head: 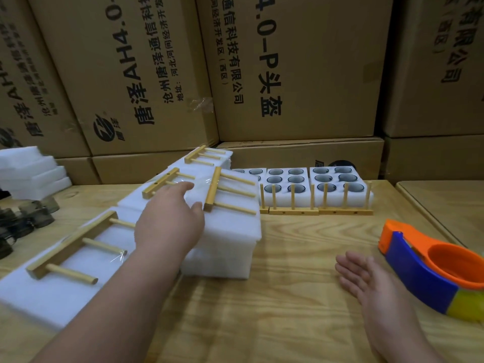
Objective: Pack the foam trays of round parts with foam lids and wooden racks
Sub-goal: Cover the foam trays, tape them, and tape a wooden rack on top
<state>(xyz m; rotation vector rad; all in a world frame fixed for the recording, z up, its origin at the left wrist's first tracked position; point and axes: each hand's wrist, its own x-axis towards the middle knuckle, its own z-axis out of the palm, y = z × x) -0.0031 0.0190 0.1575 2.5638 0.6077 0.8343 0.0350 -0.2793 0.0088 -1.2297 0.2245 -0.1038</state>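
Observation:
A packed white foam block [230,239] sits mid-table, wrapped in clear film with a wooden rack [222,192] lying on top. My left hand [170,221] rests flat on that block's left side, fingers spread, gripping nothing. Further packed blocks with racks lie to the left [65,260] and behind [201,155]. At the back, open foam trays [285,182] [337,182] hold round dark parts, with upright wooden racks [314,209] standing in front of them. My right hand [366,279] hovers open, palm up, over the bare table on the right.
An orange and blue tape dispenser [429,268] lies at the right. Spare foam lids [28,169] are stacked at the far left, with dark loose parts [28,216] below them. Large cardboard boxes [288,69] wall off the back of the wooden table [275,310].

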